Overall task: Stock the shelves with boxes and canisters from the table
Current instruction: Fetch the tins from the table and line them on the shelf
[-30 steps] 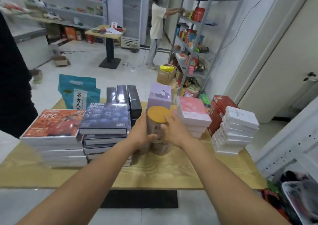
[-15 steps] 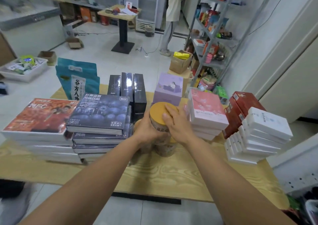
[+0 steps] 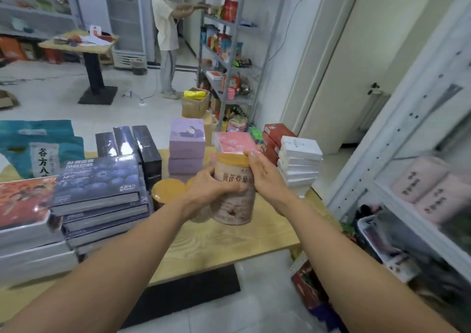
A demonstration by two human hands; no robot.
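Note:
A pinkish canister (image 3: 233, 205) with a gold lid and Chinese lettering is held between both hands above the wooden table (image 3: 229, 246). My left hand (image 3: 209, 188) grips its left side. My right hand (image 3: 265, 173) grips its right side, fingertips on the lid's rim. Another gold-lidded canister (image 3: 167, 192) stands on the table just left of it, and one more is mostly hidden behind my left hand. Stacks of boxes surround them: blueberry boxes (image 3: 99, 187), purple boxes (image 3: 186, 149), pink boxes (image 3: 235, 142), white boxes (image 3: 299, 162).
A white shelf unit (image 3: 407, 139) stands close on the right, with pink canisters (image 3: 430, 187) on it. A grey metal rack (image 3: 229, 52) full of goods stands behind the table, a person (image 3: 165, 31) beside it. Red boxes (image 3: 274, 136), black boxes (image 3: 127, 141) and teal bags (image 3: 38, 144) also crowd the table.
Both hands have raised the top canister off the lower ones and carried it to the right. The view has swung right, bringing the white shelf unit into sight.

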